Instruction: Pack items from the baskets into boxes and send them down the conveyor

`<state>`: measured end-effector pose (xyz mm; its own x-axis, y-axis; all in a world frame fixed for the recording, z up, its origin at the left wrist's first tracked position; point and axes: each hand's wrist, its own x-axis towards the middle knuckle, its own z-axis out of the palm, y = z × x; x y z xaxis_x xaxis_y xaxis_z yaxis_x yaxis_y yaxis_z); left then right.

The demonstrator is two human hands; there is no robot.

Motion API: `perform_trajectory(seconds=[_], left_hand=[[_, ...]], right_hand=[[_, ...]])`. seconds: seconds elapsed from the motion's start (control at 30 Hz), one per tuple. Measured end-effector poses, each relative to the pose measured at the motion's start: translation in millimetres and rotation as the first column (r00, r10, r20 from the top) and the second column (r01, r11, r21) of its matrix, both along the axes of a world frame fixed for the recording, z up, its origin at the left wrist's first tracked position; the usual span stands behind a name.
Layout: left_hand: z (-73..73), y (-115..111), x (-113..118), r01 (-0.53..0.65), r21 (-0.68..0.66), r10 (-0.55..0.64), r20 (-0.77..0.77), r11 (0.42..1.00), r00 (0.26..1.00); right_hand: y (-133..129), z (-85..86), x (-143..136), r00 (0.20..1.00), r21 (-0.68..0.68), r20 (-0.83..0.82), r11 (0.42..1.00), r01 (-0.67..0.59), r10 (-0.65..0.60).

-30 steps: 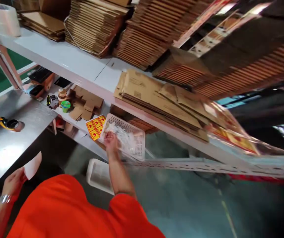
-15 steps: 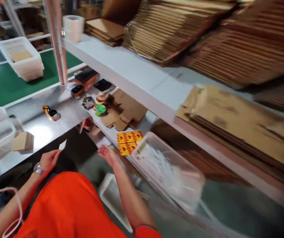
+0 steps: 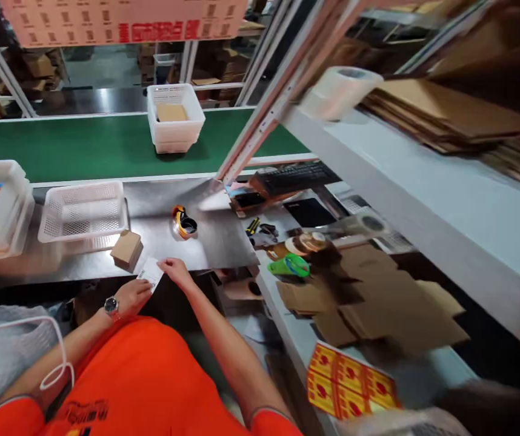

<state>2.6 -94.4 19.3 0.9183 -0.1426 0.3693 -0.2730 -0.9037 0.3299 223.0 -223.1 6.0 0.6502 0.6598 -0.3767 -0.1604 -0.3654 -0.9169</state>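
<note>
While the left hand (image 3: 133, 298) grips the white label (image 3: 151, 272) by its seven o'clock edge, the right hand (image 3: 176, 270) pinches its two o'clock corner. Between ten and eleven o'clock from the label, a small cardboard box (image 3: 126, 249) sits on the metal table (image 3: 226, 242), a white basket (image 3: 82, 212) beyond it; a yellow-and-black tool (image 3: 183, 223) lies at one o'clock, a green cup (image 3: 290, 265) at three.

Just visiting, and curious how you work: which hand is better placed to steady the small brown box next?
Probably the left hand: though holding the white label, it lies nearer the small brown box; the right hand is farther off, at the label's right edge.
</note>
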Motion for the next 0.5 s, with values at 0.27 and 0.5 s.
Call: perform_trajectory(seconds=[0.27,0.5], left_hand=[[-49.4,95.3,30.1,-0.181,0.011,0.180,-0.146,0.983,0.973],[-91.1,113.0,55.0,-0.236,-0.010,0.225,-0.273,0.972,0.935]], right_hand=[[131.4,-21.8,21.1,0.838,-0.155,0.533,0.987,-0.041,0.119],[153.4,-57.9,18.9,0.761,-0.182,0.644,0.982,0.048,0.082]])
